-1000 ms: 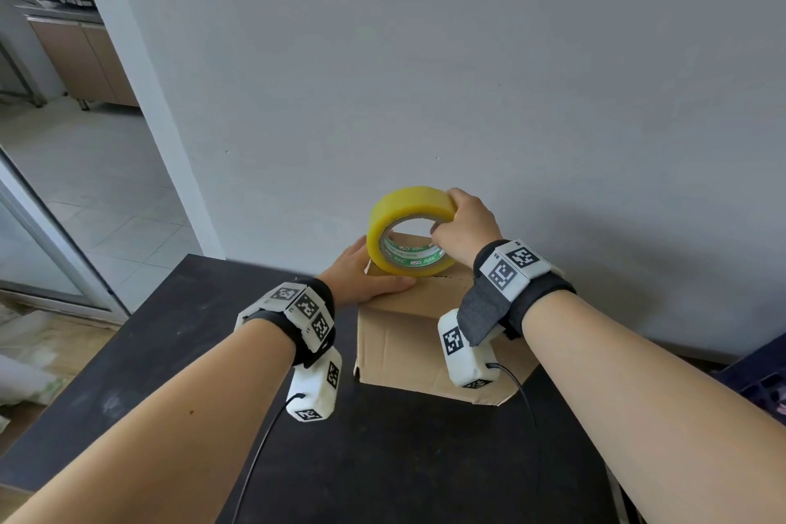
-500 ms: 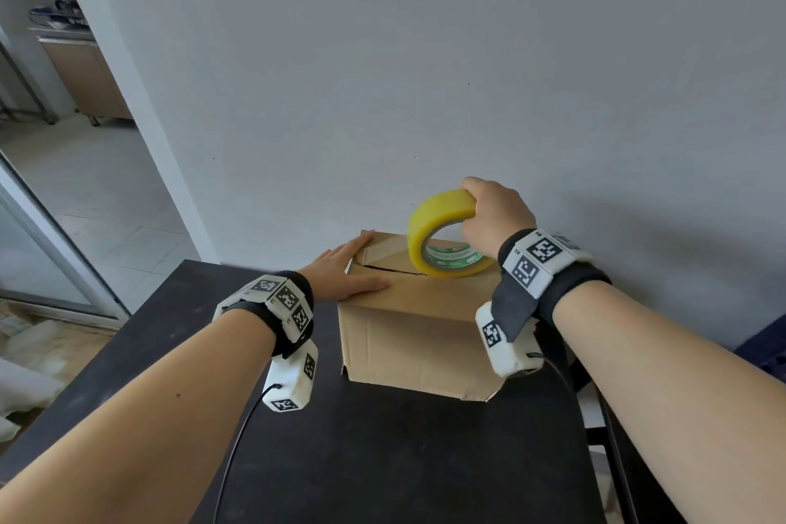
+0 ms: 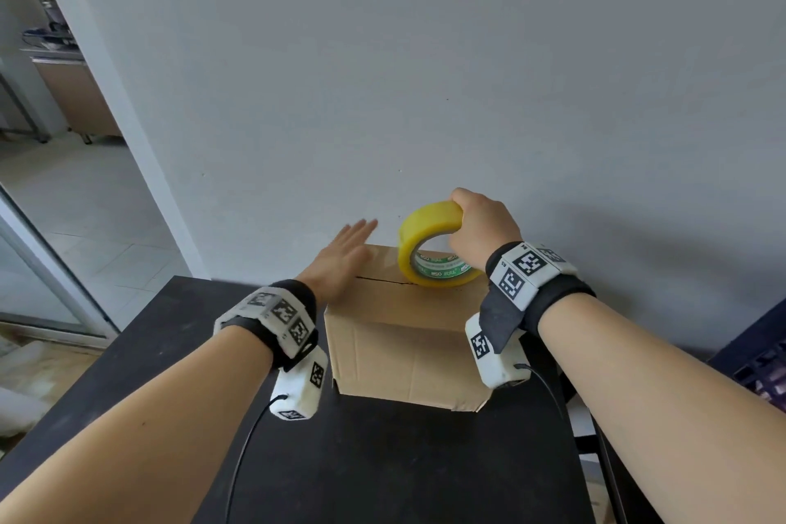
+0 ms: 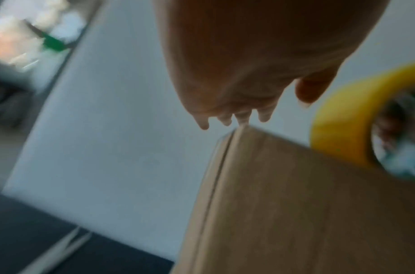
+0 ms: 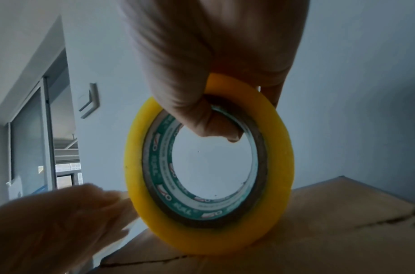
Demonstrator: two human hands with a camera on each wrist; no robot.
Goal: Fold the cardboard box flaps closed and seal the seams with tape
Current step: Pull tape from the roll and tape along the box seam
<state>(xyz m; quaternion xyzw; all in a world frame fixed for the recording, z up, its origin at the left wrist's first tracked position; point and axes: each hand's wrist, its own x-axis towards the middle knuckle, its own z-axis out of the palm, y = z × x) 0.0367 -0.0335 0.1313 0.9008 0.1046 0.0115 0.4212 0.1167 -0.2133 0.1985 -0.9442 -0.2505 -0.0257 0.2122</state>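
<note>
**Left hand lifts off the flap**

My left hand (image 3: 340, 257) has left the box top; now it hovers flat-fingered at the left edge of the cardboard box (image 3: 404, 336). My right hand (image 3: 482, 228) grips the yellow tape roll (image 3: 425, 245), upright on the closed flaps' seam (image 3: 383, 280), on the black table (image 3: 383, 459).

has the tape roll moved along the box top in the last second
Yes. The tape roll, gripped by the right hand, has moved rightward along the cardboard box, from near its left edge to right of middle over the seam.
</note>
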